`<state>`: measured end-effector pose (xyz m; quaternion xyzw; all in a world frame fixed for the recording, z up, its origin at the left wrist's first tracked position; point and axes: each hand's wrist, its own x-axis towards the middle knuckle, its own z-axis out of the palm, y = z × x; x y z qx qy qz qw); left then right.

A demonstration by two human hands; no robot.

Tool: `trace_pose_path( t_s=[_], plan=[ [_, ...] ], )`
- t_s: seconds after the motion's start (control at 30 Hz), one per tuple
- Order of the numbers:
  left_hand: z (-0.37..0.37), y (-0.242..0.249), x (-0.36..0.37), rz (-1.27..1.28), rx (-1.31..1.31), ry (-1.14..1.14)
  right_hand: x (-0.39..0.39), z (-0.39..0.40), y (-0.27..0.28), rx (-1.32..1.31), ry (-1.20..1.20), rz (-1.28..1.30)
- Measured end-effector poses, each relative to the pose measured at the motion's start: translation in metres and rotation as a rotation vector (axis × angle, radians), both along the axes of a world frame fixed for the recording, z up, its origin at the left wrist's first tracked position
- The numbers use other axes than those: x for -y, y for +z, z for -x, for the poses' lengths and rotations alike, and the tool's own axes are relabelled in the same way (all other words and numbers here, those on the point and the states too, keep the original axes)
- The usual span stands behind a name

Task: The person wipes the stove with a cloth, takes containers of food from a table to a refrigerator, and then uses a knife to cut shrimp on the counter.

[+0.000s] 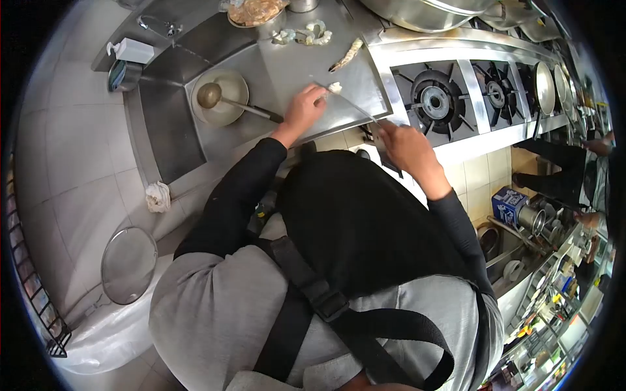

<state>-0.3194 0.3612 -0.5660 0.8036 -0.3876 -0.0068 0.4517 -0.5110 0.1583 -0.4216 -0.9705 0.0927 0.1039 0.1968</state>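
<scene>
My right hand (pixel 409 148) is closed around the handle of a knife (pixel 355 106), whose thin blade points up and left over the steel counter (pixel 280 72). My left hand (pixel 304 112) has its fingers curled together near the blade's tip; what they hold, if anything, is hidden. Just beyond the blade lies a small whitish piece (pixel 335 87), too small to name surely. Farther back on the counter rests one long shrimp (pixel 346 55), and a cluster of several shrimp (pixel 306 34) lies to its left.
A ladle (pixel 210 96) lies in a pale bowl (pixel 229 116) left of my hands, its handle reaching toward my left wrist. At the back stands a pot with a bag of food (pixel 255 12). Gas burners (pixel 435 99) flank the right side. Another person's leg (pixel 551 173) shows far right.
</scene>
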Motion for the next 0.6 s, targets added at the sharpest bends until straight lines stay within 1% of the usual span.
trace_pose_path(
  t_s=[0.1,0.17,0.2,0.23,0.27,0.33,0.37,0.47,0.53,0.6],
  plan=[
    [0.001,-0.002,0.0,-0.016,0.002,0.014,-0.001,-0.026,-0.03,0.063,0.037,-0.094],
    [-0.002,-0.003,-0.001,-0.034,0.03,0.019,0.003,-0.015,-0.025,0.083,0.02,-0.09],
    [-0.004,-0.006,-0.001,-0.025,0.088,0.025,0.002,-0.01,-0.014,0.1,0.005,-0.084],
    [-0.004,-0.007,-0.001,-0.015,0.142,0.033,0.001,-0.004,0.003,-0.012,0.007,-0.003],
    [-0.001,-0.009,-0.002,-0.018,0.136,0.038,0.0,-0.004,-0.001,-0.019,0.012,-0.006],
    [0.004,-0.011,-0.001,0.009,0.069,0.064,0.001,-0.006,-0.018,0.051,0.023,-0.091],
    [0.006,-0.011,0.0,0.009,0.065,0.059,-0.003,-0.016,-0.027,0.037,0.009,-0.069],
    [0.003,-0.01,0.0,0.042,0.077,0.071,-0.004,-0.018,-0.023,0.075,0.023,-0.079],
    [0.01,-0.008,-0.002,0.047,0.029,0.095,-0.002,-0.008,-0.011,0.079,0.02,-0.07],
    [0.01,-0.01,-0.003,0.05,0.029,0.091,-0.001,-0.002,-0.013,-0.004,0.031,-0.025]
  ],
)
